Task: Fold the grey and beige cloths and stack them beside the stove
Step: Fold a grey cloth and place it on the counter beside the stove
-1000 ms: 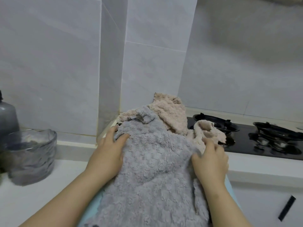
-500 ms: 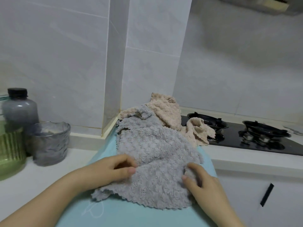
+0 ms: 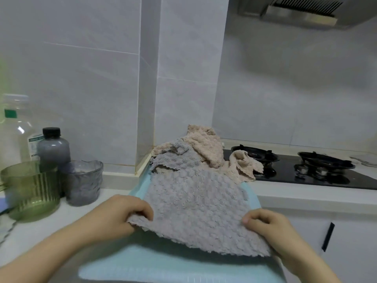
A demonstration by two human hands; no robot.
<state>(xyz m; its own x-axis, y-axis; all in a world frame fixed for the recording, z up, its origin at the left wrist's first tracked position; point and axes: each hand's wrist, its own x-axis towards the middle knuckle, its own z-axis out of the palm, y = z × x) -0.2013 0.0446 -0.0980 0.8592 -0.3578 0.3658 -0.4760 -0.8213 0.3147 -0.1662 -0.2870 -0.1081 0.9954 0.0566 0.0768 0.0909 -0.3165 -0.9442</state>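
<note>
Grey cloth point(image 3: 195, 203) lies spread over the pale blue mat point(image 3: 173, 264) at the frame's lower centre, its near edge lifted. The left hand point(image 3: 120, 217) and right hand point(image 3: 271, 229) each pinch a near corner, fingers closed on it. No fold looks made yet. The beige cloths point(image 3: 206, 146) sit crumpled behind, left of the stove point(image 3: 306, 172), so nearly everything remains.

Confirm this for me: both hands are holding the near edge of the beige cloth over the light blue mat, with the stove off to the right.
Not quite. The head view shows the left hand and right hand gripping the near edge of the grey cloth, not the beige cloth, which lies bunched behind it. The light blue mat and the stove are as you said.
</note>
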